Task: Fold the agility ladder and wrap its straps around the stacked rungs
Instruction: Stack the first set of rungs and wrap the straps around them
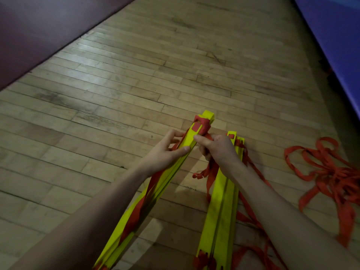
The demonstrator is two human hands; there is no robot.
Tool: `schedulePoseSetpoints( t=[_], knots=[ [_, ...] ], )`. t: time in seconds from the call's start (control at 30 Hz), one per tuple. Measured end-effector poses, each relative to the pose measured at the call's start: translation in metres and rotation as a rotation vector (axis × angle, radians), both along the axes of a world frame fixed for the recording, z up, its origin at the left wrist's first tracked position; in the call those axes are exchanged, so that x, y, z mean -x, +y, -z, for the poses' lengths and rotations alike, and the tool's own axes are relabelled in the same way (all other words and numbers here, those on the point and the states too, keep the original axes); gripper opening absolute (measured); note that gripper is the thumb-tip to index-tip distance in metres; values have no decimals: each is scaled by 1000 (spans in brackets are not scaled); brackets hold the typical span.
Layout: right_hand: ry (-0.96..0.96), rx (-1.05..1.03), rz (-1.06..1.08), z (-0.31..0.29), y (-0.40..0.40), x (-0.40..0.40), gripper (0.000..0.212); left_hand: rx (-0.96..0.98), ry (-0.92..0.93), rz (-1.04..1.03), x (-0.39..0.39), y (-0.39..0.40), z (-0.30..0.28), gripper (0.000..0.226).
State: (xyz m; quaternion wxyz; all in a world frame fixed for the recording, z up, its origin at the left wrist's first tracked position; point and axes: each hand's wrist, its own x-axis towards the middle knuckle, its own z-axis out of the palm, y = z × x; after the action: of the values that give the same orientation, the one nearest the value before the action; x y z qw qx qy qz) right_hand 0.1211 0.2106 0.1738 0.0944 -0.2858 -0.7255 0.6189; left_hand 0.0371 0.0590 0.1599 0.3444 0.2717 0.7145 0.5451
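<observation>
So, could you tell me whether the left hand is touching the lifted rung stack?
Touching. The head view shows the left hand gripping the lifted rung stack, thumb laid across its top and fingers curled round its far side.

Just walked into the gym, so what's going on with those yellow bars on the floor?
A person is bundling an agility ladder. The left hand grips a stack of yellow rungs while the right hand pinches a red strap looped around its far end. A second stack and loose straps lie on the wooden floor.
</observation>
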Motion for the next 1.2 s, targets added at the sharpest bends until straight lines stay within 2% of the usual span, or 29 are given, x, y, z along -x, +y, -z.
schedulePoseSetpoints(
  t=[0.1,0.17,0.33,0.43,0.53,0.67,0.77,0.83,0.9,0.97,1.07,1.17,1.2],
  knots=[
    [-8,-18,-31,0,1,0,39,5,-29,29,9,1,1,34],
    [-27,-50,-76,2,2,-1,41,-34,34,-40,9,1,7,37],
    [-103,-183,-101,17,4,1,39,55,468,-156,-7,3,25,37],
    [-96,-163,-106,18,0,2,32,171,651,-232,-8,6,27,38],
    [-69,-43,-186,9,-7,2,27,229,664,-303,-5,6,24,41],
    [-69,-22,-162,7,-6,3,40,269,657,-172,-16,-4,25,45],
    [-70,-29,-148,8,-3,1,47,169,515,-103,-12,-12,31,44],
    [-75,-21,-152,6,-3,2,49,126,505,-129,-9,-13,35,51],
    [-62,38,-142,3,-3,5,41,119,410,-193,-5,-13,35,65],
    [-55,97,-152,1,-4,6,31,154,366,-220,-1,-11,34,58],
    [-61,147,-191,1,-5,3,25,226,516,-189,-1,-10,33,31],
    [-64,175,-271,4,-1,0,17,279,649,-136,-11,-10,34,25],
    [-72,184,-303,5,0,-1,22,279,667,-142,-12,-9,34,25]
  ],
)
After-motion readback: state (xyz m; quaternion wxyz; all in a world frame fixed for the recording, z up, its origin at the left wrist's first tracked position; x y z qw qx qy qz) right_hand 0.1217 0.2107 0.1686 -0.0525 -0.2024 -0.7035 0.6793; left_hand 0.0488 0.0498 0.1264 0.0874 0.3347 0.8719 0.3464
